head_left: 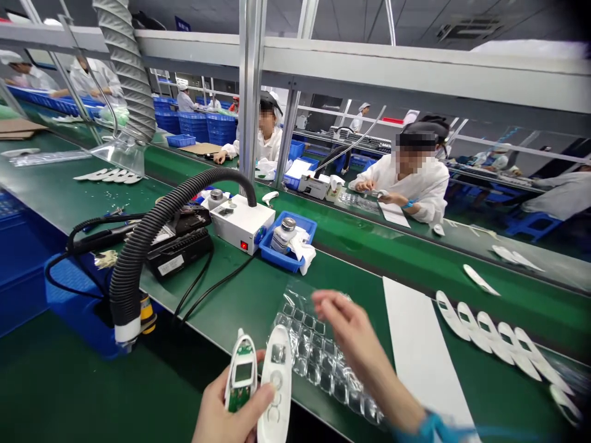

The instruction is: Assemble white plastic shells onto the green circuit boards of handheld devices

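My left hand (235, 400) is closed around two parts of a handheld device, side by side. One is a white housing half (242, 369) with a green circuit board and a small screen. The other is a white front cover (277, 387) with a square window and button openings, under my thumb. Raised over a clear plastic blister tray (314, 351) with rows of square pockets is my right hand (346, 326). Its fingers are bent and drawn together; anything between them is too small to make out. A blue band is on that wrist.
A white paper strip (425, 351) and a row of white covers (489, 332) lie to the right. Ahead stand a blue tray (295, 261) with a metal-topped bottle and tissue, and a white box (242, 224) with a black hose (133, 258). Co-workers sit across the line.
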The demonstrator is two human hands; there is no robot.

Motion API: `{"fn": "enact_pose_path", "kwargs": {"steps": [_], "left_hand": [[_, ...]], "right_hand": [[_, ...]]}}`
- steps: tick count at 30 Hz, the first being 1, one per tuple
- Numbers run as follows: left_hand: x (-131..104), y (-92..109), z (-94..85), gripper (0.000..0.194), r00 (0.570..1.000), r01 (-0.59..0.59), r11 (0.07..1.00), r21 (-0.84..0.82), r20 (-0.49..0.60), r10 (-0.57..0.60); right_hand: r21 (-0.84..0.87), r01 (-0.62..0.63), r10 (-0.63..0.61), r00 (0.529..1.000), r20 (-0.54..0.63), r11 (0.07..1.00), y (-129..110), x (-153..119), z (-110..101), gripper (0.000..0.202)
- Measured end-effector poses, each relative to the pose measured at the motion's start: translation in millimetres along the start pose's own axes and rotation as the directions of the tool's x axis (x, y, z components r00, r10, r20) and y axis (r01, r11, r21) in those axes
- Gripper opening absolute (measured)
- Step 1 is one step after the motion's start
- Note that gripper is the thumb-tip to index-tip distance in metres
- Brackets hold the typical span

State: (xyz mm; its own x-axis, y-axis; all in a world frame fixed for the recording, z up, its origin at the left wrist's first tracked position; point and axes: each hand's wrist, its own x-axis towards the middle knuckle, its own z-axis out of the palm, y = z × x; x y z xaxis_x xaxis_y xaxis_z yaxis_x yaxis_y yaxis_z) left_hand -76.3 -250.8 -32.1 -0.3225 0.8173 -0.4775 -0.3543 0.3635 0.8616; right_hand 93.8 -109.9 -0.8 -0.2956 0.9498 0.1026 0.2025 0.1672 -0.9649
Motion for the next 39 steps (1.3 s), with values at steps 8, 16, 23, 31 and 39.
{"fn": "enact_pose_path", "kwargs": {"steps": [8, 16, 23, 31, 39], "left_hand": [[3, -21, 53.5, 0.072, 0.919, 0.097, 0.993, -0.073, 0.389, -0.061], [-13, -18, 87.2, 0.058, 0.924, 0.205, 0.958, -0.199, 0.361, -0.123], [-19, -12, 95.3, 0.049, 0.982, 0.053, 0.996, -0.07, 0.183, -0.039], [-21, -19, 106.1, 0.052, 0.976, 0.025, 0.999, -0.038, 0.216, -0.016], [-17, -20, 104.9, 0.052, 0.985, 0.018, 0.999, -0.042, 0.172, -0.011]], "right_hand": [[0.746, -0.416, 0.242, 0.909, 0.338, 0.52, 15, -114, 28, 0.063], [0.812, -0.268, 0.372, 0.926, 0.069, 0.518, 32, -134, -10, 0.047], [0.612, -0.206, 0.355, 0.925, -0.132, 0.764, 40, -138, -7, 0.045], [0.535, -0.157, 0.268, 0.954, -0.135, 0.83, 34, -128, 3, 0.04], [0.52, -0.176, 0.265, 0.959, -0.102, 0.836, 45, -128, 6, 0.046]]}}
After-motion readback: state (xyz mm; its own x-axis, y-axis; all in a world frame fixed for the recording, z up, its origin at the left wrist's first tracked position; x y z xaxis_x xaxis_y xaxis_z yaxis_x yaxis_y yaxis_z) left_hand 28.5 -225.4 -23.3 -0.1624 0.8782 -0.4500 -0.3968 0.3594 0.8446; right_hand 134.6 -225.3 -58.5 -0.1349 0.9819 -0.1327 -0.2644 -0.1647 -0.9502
